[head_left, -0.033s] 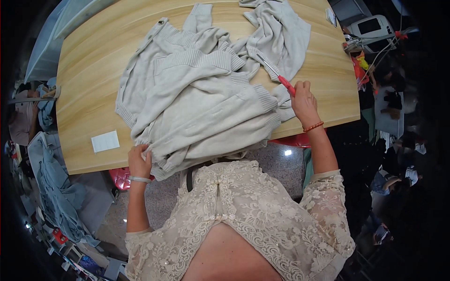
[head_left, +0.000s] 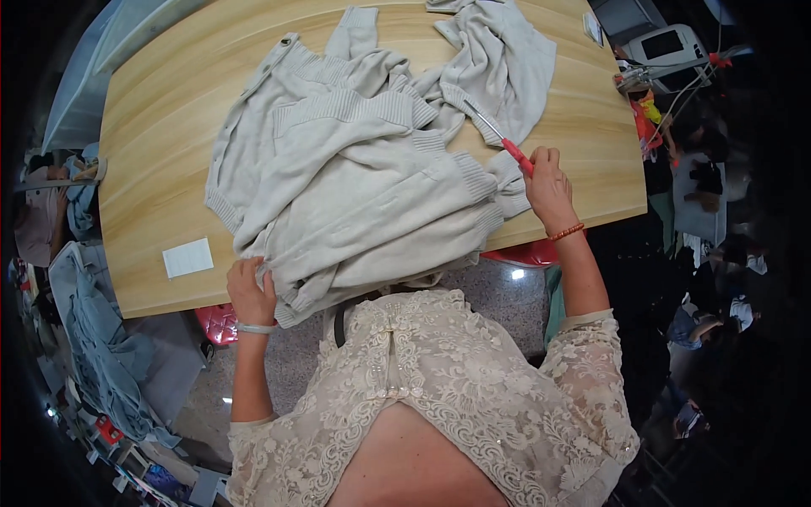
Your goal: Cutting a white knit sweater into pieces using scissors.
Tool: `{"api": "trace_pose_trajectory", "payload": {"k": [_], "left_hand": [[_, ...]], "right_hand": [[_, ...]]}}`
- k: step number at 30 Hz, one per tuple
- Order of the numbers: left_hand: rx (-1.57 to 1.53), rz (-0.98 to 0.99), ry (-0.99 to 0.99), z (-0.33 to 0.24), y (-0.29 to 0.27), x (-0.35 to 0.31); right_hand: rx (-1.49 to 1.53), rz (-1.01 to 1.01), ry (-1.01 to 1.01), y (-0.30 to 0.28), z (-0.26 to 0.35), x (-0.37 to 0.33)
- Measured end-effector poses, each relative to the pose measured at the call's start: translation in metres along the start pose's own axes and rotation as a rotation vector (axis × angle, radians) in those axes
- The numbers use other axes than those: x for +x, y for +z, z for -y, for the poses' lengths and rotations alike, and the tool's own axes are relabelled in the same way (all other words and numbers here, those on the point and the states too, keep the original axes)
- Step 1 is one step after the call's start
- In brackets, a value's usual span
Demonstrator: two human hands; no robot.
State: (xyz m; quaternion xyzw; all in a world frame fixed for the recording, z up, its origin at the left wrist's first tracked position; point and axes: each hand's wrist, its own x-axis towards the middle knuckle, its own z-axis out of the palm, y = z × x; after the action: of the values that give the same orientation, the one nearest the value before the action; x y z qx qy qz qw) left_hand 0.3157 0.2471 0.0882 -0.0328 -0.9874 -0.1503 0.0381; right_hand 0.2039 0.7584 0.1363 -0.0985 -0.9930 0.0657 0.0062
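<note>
A pale grey knitted cardigan (head_left: 363, 194) with ribbed edges lies bunched on the wooden table, its near part reaching over the front edge. My left hand (head_left: 250, 291) is at its near left corner, fingers and thumb closed on the knit edge. My right hand (head_left: 551, 190) is wrapped round the red handle of a tool (head_left: 516, 155). Its thin metal shaft points away to the left over the knit; the kind of tip is too small to make out. More of the same grey knit (head_left: 507, 68) lies at the far right; whether it is joined cannot be told.
A white slip of paper (head_left: 187, 257) lies on the table (head_left: 160, 169) left of the cardigan. Red seats (head_left: 532, 254) show beneath the front edge. Blue-grey cloth (head_left: 110, 338) is heaped at the left. A white machine (head_left: 667, 46) stands beyond the right edge, with other people at both sides.
</note>
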Motion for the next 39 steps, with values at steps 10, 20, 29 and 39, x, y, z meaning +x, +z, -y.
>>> {"api": "trace_pose_trajectory", "payload": {"k": [10,20,29,39], "left_hand": [[-0.260,0.180,0.686,-0.236,0.102,0.101],[-0.185,0.240,0.614,-0.239,0.154,0.109],[-0.214,0.264,0.608,-0.243,0.157,0.105],[-0.226,0.155,0.446,-0.187,0.105,0.075]], "right_hand": [[-0.013,0.277,-0.261,-0.034,-0.029,-0.053],[0.095,0.648,-0.510,-0.076,0.057,-0.078],[0.237,0.726,-0.698,-0.055,0.124,-0.079],[0.195,0.551,-0.385,-0.066,0.045,-0.092]]}}
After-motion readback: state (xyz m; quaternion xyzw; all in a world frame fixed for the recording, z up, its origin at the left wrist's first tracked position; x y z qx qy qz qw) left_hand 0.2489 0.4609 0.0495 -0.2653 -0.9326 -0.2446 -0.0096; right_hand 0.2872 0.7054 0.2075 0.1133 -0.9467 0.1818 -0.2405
